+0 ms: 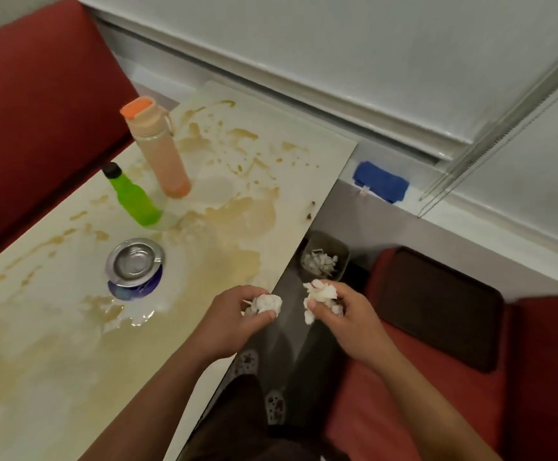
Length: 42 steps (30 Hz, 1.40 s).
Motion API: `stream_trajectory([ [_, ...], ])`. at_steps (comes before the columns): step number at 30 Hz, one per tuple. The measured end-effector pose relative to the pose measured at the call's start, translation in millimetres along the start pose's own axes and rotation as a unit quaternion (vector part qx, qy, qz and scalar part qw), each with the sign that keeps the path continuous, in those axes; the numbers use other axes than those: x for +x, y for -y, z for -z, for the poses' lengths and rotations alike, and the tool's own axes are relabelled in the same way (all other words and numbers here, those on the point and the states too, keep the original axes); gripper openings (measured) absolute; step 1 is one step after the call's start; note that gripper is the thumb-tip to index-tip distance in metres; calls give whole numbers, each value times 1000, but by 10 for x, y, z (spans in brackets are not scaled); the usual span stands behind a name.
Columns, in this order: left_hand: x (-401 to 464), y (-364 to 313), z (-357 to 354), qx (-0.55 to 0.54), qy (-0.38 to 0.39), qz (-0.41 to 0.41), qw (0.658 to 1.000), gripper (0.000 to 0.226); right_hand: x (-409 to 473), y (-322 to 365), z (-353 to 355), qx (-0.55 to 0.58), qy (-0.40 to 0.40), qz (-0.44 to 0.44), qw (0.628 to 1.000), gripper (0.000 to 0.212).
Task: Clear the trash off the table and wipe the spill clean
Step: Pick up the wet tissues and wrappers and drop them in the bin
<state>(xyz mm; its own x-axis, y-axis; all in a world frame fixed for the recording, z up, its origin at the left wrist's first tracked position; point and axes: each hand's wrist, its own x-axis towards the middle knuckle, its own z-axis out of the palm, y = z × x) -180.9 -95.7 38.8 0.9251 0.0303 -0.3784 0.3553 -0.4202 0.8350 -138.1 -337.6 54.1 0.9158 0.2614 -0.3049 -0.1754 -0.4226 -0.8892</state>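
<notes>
Left hand [237, 319]: grips crumpled tissue [267, 303].
Right hand [340, 314]: grips paper scraps [320, 294].
Bin [324, 257]: just beyond both hands, holds trash.
Spill [237, 214]: left of hands, not yet wiped.

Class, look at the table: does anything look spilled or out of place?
Yes. A brown spill is smeared and splattered across the table, pooling around the green bottle and metal ashtray. Both hands hold crumpled paper.

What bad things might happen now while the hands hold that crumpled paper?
Bits might drop on the floor, because the left hand and right hand hold loose paper wads short of the small bin. Later wiping might knock over the tall orange bottle or green bottle, which stand in the brown spill. Spill near the table edge might drip off.
</notes>
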Motion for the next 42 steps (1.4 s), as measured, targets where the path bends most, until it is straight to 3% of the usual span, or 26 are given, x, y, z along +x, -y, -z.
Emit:
stream_trajectory([
  [3,452,-168,-222,26,25,-25,999,42,166,-221,290,1,-26,-22,999,31],
  [7,1098,-348,-533,54,40,-43,997,32,523,-454,618,2,-68,-42,997,34],
  [17,2868,-224,-1612,89,47,23,995,39,2108,-1427,1139,47,-117,-109,986,31],
  [20,3297,-41,-1971,19,44,73,996,26,2540,-1833,1159,41,-113,-128,984,31],
  [23,3642,182,-2280,0,18,114,993,28,2894,-2237,1151,35,-112,-141,983,34],
  [31,4280,725,-2896,70,-99,176,977,20,3626,-3117,999,25,-94,-171,981,43],
  [38,4636,837,-3090,126,-99,198,967,26,4042,-3312,941,-65,-31,-152,986,59],
  [42,4750,919,-3157,183,-82,208,957,29,4157,-3414,937,-86,-43,-143,985,46],
])
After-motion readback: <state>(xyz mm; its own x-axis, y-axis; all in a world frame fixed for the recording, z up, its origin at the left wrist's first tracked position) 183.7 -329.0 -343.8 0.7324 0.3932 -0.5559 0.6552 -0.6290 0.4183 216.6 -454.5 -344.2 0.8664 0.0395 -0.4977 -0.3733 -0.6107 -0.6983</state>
